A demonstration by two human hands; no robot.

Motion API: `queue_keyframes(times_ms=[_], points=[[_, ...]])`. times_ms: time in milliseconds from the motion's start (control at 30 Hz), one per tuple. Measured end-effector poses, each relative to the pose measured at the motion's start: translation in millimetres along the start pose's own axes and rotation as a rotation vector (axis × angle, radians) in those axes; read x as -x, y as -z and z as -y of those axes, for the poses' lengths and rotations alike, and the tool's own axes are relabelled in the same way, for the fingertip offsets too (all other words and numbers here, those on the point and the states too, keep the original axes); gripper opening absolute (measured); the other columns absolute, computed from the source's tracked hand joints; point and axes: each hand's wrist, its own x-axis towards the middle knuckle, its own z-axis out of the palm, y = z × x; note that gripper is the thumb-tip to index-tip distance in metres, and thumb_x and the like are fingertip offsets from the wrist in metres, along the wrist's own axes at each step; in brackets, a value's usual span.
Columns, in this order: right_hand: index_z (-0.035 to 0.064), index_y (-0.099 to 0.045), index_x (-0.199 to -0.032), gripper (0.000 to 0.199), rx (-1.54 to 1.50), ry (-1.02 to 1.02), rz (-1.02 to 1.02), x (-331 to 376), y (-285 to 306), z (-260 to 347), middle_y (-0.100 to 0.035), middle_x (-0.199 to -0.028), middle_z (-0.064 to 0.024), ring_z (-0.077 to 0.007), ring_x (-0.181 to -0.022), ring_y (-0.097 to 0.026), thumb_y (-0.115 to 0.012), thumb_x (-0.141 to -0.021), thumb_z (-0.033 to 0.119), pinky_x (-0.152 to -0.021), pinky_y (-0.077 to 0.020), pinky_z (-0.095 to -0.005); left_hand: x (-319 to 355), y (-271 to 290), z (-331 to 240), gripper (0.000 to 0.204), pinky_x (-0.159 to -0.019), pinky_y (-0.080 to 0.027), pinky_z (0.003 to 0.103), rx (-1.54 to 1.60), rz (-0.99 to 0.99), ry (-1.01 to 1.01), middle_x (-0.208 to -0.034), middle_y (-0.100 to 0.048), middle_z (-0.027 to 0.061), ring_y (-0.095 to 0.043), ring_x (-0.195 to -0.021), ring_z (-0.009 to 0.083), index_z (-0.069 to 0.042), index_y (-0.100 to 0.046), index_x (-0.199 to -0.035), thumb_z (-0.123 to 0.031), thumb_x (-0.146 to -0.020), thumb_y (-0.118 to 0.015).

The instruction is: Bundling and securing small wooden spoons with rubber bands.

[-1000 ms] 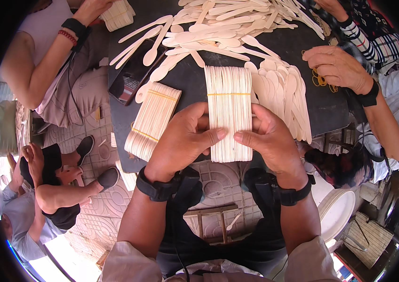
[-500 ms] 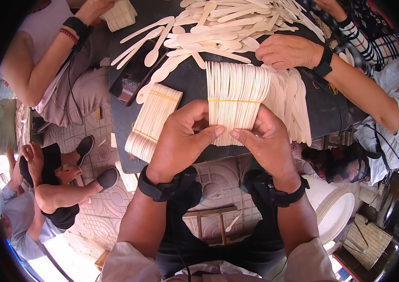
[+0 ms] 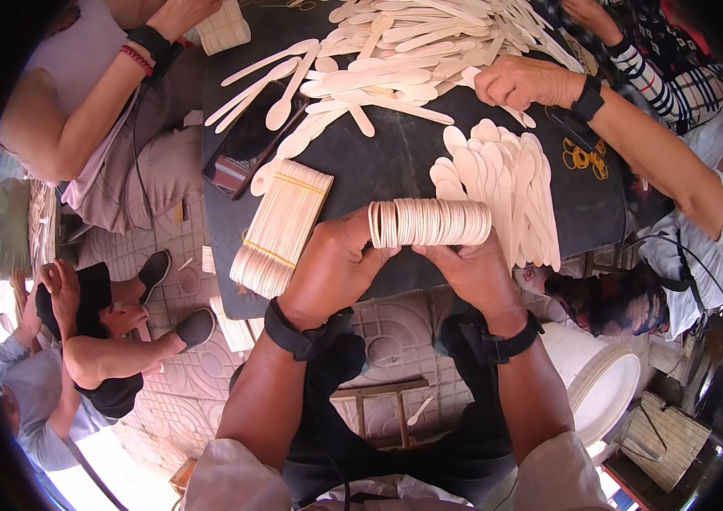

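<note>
Between my two hands is a bundle of wooden spoons (image 3: pixel 430 223), tipped so that its rounded ends face up in a tight row. My left hand (image 3: pixel 323 268) grips the left end, and my right hand (image 3: pixel 476 277) closes round the right end, thumbs at the near side. Any band round this bundle is out of sight now. Left of my left hand lies another bundle of wooden sticks (image 3: pixel 283 226) with yellow rubber bands round it. Just beyond my right hand, loose wooden spoons (image 3: pixel 510 183) lie overlapping on the dark table (image 3: pixel 378 166).
A large heap of loose wooden spoons (image 3: pixel 438 51) covers the far table. A co-worker's hand (image 3: pixel 527 85) holds a spoon at its right side. Yellow rubber bands (image 3: pixel 585 159) lie at the right, a dark phone (image 3: pixel 238 157) at the left. A white bucket (image 3: pixel 604 383) stands below right.
My hands have tilted the bundle from its long side to its rounded ends and lowered it slightly. The co-worker's hand on the right has lifted away from the loose spoons toward the heap.
</note>
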Motion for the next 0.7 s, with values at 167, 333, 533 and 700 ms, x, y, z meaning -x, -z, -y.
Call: queue_keyframes(times_ms=[167,333,533,700], points=[[0.0019,-0.062,-0.097,0.019,0.069,0.055,0.013,-1,-1,-2,-0.066,-0.088,-0.011,-0.0215,-0.083,-0.063,-0.066,-0.078,0.001,-0.074,-0.0479,-0.0305,1,-2,-1,0.023,-0.076,-0.049,0.034,-0.006,0.005,0.045,-0.093,-0.064,0.0145,-0.062,-0.087,0.0325,-0.003,-0.063,-0.101,0.001,-0.078,-0.062],[0.0014,-0.062,-0.094,0.017,0.134,0.081,0.033,0,4,-3,-0.065,-0.087,-0.0123,-0.0262,-0.082,-0.064,-0.064,-0.077,0.001,-0.073,-0.049,-0.0318,-4,0,13,0.017,-0.077,-0.046,0.038,-0.216,0.043,-0.152,-0.088,-0.062,0.0133,-0.056,-0.086,0.0326,-0.001,-0.064,-0.088,0.002,-0.072,-0.063],[0.0009,-0.062,-0.094,0.017,0.246,0.051,0.006,0,4,-1,-0.065,-0.087,-0.0162,-0.0334,-0.084,-0.063,-0.065,-0.077,0.004,-0.072,-0.0499,-0.0351,-4,-2,4,0.015,-0.072,-0.046,0.039,-0.135,0.001,-0.044,-0.081,-0.059,0.0129,-0.055,-0.081,0.033,0.0,-0.062,-0.086,0.003,-0.071,-0.063],[0.0005,-0.061,-0.095,0.018,0.262,0.043,0.026,1,6,7,-0.064,-0.088,-0.0174,-0.0347,-0.084,-0.063,-0.065,-0.077,0.004,-0.072,-0.0497,-0.0365,-3,-3,2,0.016,-0.072,-0.046,0.038,-0.109,0.002,-0.015,-0.083,-0.059,0.0135,-0.056,-0.081,0.0332,0.0,-0.062,-0.087,0.003,-0.072,-0.063]])
